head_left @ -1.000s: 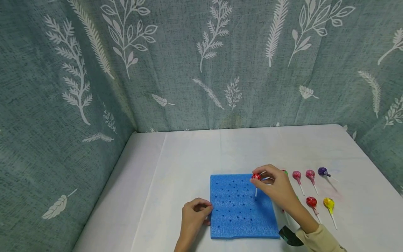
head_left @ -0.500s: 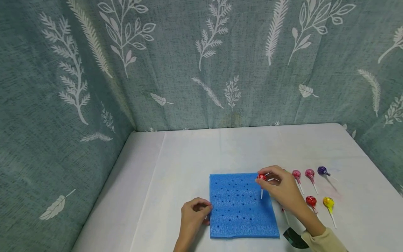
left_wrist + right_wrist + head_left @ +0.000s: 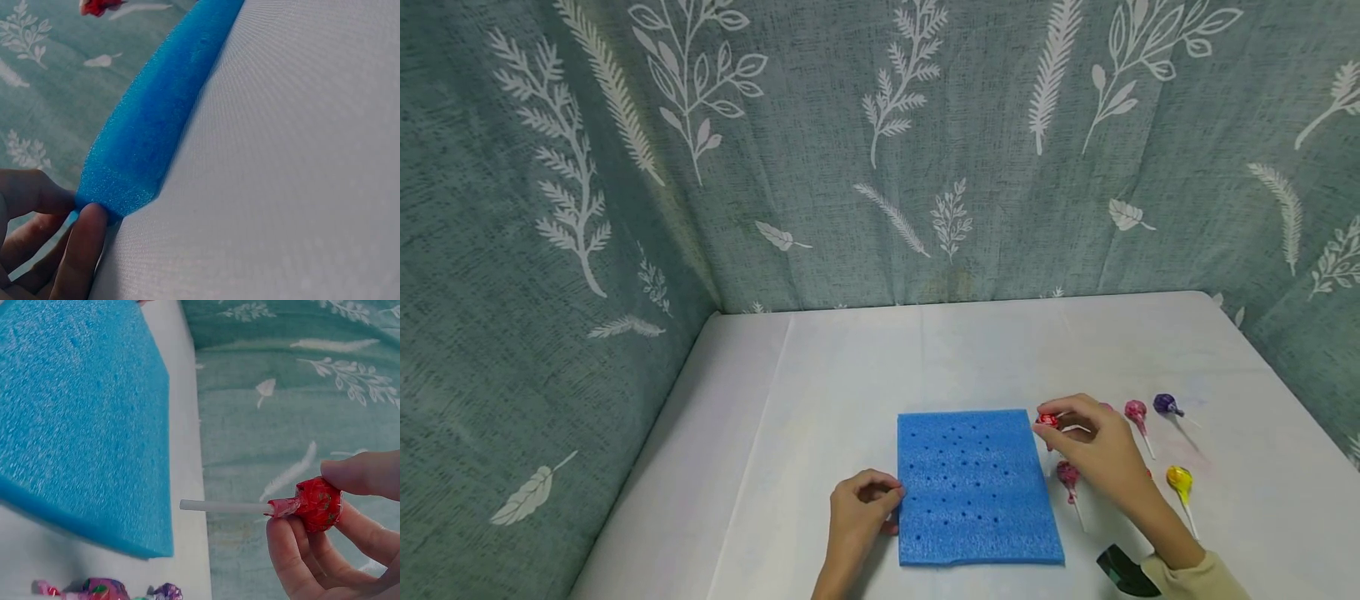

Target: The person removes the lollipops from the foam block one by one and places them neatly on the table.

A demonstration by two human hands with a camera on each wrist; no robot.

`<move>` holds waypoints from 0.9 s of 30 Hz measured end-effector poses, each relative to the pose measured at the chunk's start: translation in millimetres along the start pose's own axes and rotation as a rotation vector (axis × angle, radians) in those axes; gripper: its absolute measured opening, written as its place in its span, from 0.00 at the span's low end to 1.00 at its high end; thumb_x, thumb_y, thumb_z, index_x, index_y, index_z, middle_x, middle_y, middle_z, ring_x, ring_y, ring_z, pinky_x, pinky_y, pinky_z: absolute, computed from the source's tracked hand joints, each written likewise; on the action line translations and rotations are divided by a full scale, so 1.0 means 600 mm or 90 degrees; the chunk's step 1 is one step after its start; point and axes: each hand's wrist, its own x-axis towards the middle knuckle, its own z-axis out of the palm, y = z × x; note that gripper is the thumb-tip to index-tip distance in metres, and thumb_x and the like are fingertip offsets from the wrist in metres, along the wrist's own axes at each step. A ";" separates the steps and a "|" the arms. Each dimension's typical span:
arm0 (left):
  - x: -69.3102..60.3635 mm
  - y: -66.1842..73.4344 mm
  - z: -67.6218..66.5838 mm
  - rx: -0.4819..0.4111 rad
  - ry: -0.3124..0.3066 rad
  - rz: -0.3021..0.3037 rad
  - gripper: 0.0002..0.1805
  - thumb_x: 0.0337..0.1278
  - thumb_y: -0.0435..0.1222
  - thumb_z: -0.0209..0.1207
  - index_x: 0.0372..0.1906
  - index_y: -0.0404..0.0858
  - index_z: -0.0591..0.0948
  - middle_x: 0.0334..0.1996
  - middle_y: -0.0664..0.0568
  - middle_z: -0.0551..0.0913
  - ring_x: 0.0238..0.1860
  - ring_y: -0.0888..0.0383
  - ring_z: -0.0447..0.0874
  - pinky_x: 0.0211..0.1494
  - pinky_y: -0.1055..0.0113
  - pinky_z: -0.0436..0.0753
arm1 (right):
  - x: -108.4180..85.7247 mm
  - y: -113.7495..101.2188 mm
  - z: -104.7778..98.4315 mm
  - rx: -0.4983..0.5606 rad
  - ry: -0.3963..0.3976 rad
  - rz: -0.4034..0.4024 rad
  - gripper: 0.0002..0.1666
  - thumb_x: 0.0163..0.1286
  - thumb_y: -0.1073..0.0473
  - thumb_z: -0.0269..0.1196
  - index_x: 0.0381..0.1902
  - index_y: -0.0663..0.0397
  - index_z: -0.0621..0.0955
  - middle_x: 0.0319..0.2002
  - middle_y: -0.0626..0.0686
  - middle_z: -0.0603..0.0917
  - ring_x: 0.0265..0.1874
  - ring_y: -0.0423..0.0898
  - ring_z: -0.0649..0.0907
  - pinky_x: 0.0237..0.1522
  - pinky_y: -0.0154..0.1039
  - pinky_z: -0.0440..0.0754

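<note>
My right hand [image 3: 1097,442] pinches a red-wrapped lollipop [image 3: 320,503] by its round head, with the white stick free. It is just off the right edge of a blue foam block [image 3: 973,533], and the stick points toward the block in the right wrist view. Small dark holes in rows mark the block's top. At its left side my left hand [image 3: 861,521] grips the edge between thumb and fingers, seen close in the left wrist view. A dark red lollipop [image 3: 1067,472] lies below my right hand, by the block.
To the right on the white table [image 3: 805,383] lie a pink lollipop [image 3: 1136,410], a purple one [image 3: 1165,404] and a yellow one [image 3: 1180,479]. Others are partly hidden by the right hand and forearm. A green leaf-patterned curtain [image 3: 820,200] stands behind the table.
My right hand has moved right with the red lollipop, from over the foam block to past its right edge. The dark red lollipop has come into view. My left hand stays put.
</note>
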 end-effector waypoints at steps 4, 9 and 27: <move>0.001 -0.002 0.001 0.004 0.004 0.001 0.06 0.43 0.27 0.67 0.30 0.31 0.83 0.23 0.46 0.80 0.24 0.56 0.78 0.21 0.59 0.85 | -0.006 0.010 -0.009 -0.009 0.006 0.004 0.15 0.62 0.53 0.66 0.45 0.54 0.82 0.44 0.51 0.81 0.38 0.36 0.79 0.40 0.21 0.78; 0.001 -0.003 0.001 0.002 0.002 0.000 0.06 0.43 0.27 0.67 0.30 0.31 0.83 0.23 0.46 0.80 0.24 0.56 0.78 0.21 0.59 0.85 | -0.014 0.022 -0.024 -0.015 0.028 0.000 0.14 0.63 0.55 0.65 0.44 0.56 0.82 0.44 0.52 0.81 0.37 0.32 0.78 0.40 0.18 0.76; 0.001 -0.003 0.001 0.012 -0.001 0.009 0.06 0.45 0.28 0.67 0.30 0.30 0.83 0.22 0.46 0.80 0.24 0.56 0.78 0.20 0.59 0.85 | -0.039 0.059 -0.068 -0.019 0.050 0.051 0.17 0.64 0.54 0.64 0.46 0.59 0.81 0.42 0.51 0.79 0.34 0.31 0.80 0.37 0.19 0.79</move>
